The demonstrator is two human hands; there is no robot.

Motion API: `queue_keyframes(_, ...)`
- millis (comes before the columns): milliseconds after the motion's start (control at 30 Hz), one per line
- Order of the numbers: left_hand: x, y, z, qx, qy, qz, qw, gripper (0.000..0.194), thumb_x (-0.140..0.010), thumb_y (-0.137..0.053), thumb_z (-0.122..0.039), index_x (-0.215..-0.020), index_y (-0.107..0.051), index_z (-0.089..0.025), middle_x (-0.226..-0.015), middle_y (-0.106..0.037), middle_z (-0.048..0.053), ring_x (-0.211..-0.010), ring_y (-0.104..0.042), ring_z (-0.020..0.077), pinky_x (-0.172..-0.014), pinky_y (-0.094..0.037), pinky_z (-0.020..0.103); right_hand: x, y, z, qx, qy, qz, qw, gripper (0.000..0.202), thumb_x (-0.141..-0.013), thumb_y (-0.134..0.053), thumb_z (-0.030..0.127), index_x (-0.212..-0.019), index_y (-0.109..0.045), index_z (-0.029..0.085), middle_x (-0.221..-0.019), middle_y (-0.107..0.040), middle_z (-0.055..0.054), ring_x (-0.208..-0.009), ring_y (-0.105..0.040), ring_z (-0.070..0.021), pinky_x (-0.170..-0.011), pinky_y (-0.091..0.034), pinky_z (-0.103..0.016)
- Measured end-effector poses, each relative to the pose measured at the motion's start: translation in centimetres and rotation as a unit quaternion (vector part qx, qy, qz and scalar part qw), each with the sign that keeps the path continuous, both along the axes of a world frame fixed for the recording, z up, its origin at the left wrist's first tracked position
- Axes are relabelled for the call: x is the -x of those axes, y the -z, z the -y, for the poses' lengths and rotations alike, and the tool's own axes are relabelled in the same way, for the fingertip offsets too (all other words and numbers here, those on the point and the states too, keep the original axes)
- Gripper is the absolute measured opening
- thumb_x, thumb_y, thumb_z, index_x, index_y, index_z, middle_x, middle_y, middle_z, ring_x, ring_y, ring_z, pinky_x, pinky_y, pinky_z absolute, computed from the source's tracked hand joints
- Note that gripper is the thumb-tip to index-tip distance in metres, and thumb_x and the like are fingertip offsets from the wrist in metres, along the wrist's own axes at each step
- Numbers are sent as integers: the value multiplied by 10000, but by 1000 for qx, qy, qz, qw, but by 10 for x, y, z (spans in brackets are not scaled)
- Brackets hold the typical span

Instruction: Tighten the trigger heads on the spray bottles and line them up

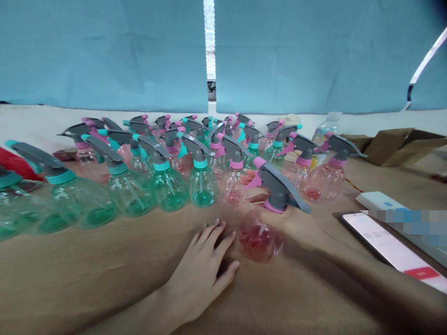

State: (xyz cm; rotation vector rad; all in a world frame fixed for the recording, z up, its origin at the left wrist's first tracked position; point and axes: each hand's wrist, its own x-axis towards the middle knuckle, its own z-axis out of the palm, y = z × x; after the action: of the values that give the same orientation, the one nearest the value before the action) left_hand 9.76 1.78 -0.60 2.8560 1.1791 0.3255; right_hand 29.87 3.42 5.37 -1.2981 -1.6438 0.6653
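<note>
My left hand point(204, 265) lies palm down on the wooden table, fingers spread and holding nothing. Just right of it a pink spray bottle point(261, 239) with a grey trigger head stands on the table. My right hand point(267, 211) reaches behind this bottle's neck, its visible fingers stretched out to the left; the thumb is hidden, and whether the hand touches the bottle I cannot make out. Its fingertips are close to another pink spray bottle point(233, 186). Left of that, a green spray bottle point(203, 186) stands upright in the front row.
Several more green and pink spray bottles stand in rows behind, beneath a blue curtain point(139, 51). At right lie a phone point(384, 246) showing a timer and a white box point(379, 200). A cardboard box point(401, 146) sits farther back, near a clear plastic bottle point(328, 125).
</note>
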Motion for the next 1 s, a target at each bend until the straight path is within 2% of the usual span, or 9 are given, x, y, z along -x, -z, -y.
queue_keyframes(167, 0, 1, -1, 1, -4, 0, 1000, 451, -905, -487, -367, -1311, -454, -174, -1390, -406, 134, -1274, -350, 309, -982, -352, 506, 0, -2, 0, 28, -15, -11, 999, 58, -720, -538, 247, -761, -576, 260, -625, -566, 7, -777, -624, -223, -713, -504, -357)
queue_keyframes(333, 0, 2, -1, 2, -3, 3, 1000, 450, -906, -487, -361, -1312, -452, -171, -1393, -400, 134, -1279, -343, 306, -992, -342, 503, 1, -3, 2, 31, 20, -4, 999, 95, -698, -518, 258, -757, -589, 236, -734, -617, -17, -738, -620, -215, -621, -492, -339)
queue_keyframes(500, 0, 2, 0, -1, 2, 0, 1000, 448, -912, -477, -358, -1317, -447, -167, -1400, -390, 134, -1282, -336, 304, -993, -339, 508, -1, -1, 1, 29, 15, 5, 999, 91, -701, -501, 218, -759, -569, 236, -830, -648, -15, -729, -623, -198, -612, -496, -319)
queue_keyframes(667, -1, 0, 0, -2, 1, -7, 1000, 448, -908, -475, -360, -1309, -456, -159, -1394, -397, 138, -1273, -346, 308, -979, -352, 513, -1, -3, 1, 6, -5, 10, 1000, 151, -673, -501, 148, -748, -576, 255, -784, -636, 5, -767, -631, -185, -705, -511, -313)
queue_keyframes(867, 0, 0, -2, -2, -3, -6, 1000, 438, -903, -472, -359, -1301, -462, -177, -1380, -417, 124, -1258, -365, 305, -965, -365, 504, -2, -9, 4, -27, 17, 59, 998, 123, -662, -505, 136, -732, -526, 235, -680, -581, 23, -594, -557, -148, -552, -479, -263)
queue_keyframes(1000, 0, 1, -1, -3, -3, -1, 1000, 439, -904, -468, -368, -1300, -463, -177, -1387, -409, 121, -1266, -354, 304, -978, -350, 503, -6, -5, 1, -34, -12, 41, 998, 138, -700, -507, 170, -814, -527, 245, -752, -608, 19, -651, -586, -160, -581, -482, -275)
